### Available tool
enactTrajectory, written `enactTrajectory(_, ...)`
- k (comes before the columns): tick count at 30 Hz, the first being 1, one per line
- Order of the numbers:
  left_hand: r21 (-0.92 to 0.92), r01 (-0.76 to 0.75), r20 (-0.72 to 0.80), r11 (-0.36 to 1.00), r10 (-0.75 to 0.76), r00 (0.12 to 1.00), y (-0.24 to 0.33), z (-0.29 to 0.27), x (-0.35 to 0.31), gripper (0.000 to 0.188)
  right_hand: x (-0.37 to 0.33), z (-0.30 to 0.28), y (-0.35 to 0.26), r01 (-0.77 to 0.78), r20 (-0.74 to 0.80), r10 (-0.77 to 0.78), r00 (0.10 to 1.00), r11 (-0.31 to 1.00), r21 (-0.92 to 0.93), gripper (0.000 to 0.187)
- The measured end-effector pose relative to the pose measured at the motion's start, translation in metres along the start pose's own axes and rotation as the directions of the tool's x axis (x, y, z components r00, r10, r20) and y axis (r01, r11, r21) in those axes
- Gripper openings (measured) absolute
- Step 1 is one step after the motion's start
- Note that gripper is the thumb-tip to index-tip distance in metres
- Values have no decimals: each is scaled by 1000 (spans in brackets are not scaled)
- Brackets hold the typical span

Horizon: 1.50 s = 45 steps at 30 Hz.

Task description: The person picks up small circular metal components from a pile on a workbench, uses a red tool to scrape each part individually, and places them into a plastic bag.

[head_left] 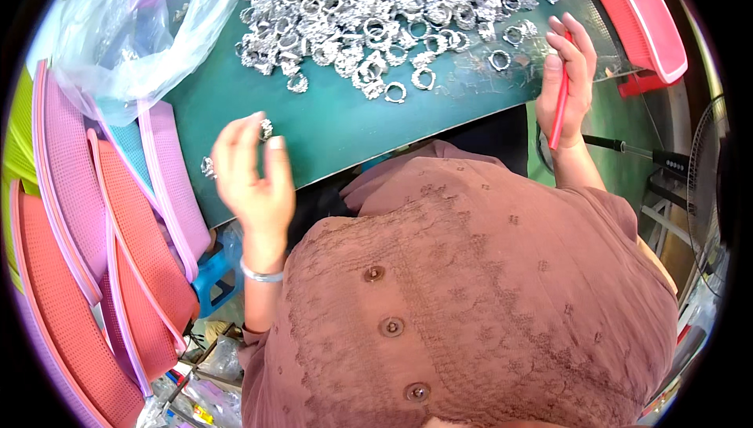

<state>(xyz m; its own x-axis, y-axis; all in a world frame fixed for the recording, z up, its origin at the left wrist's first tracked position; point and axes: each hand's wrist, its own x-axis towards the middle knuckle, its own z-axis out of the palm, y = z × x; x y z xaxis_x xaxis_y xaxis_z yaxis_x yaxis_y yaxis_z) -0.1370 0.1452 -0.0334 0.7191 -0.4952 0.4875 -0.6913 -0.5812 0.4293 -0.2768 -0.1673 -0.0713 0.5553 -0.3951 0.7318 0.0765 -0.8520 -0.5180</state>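
Note:
A large pile of silvery metal rings with bumpy, ornamented bands (376, 32) covers the far part of the green tabletop (376, 138). My left hand (255, 173) is over the left end of the table, its fingers bent. One metal ring (267, 128) shows between its thumb and index fingertip. Beside the outer edge of that hand lies another ring (208, 167). Raised by the table's right side, my right hand (576, 75) holds a thin red stick (560, 106) against its palm; the stick's exact kind is unclear. Its fingertips point toward the far side.
A clear plastic bag (149, 36) sits at the far left. Pink, purple and orange perforated plastic baskets (141, 263) are stacked beside the table. A red plastic tray (635, 20) stands at the far right, with a fan (706, 169) nearer. A blue stool (216, 283) is below left.

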Motion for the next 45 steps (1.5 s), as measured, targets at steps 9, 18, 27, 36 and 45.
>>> enactTrajectory(9, 37, -313, 253, 949, 294, 922, 63, 65, 30, 31, 11, 10, -2, 79, -22, -77, 997, 985, 151, 17)
enactTrajectory(18, -684, 166, 150, 710, -85, 985, 44, 68, 33, 22, 26, 22, -17, 160, 36, -177, 984, 948, 275, 18)
enactTrajectory(27, -899, 423, 390, 113, -233, 891, 38, 36, 48, 33, 60, 57, -65, 126, 319, -378, 869, 793, 595, 19)
enactTrajectory(36, -943, 289, 266, 164, -150, 952, 26, 31, 44, 45, 68, 97, -94, 121, 282, -338, 898, 806, 580, 29)
enactTrajectory(45, -943, 284, 260, 176, -143, 955, 20, 28, 41, 52, 69, 107, -103, 150, 295, -371, 880, 809, 568, 29)
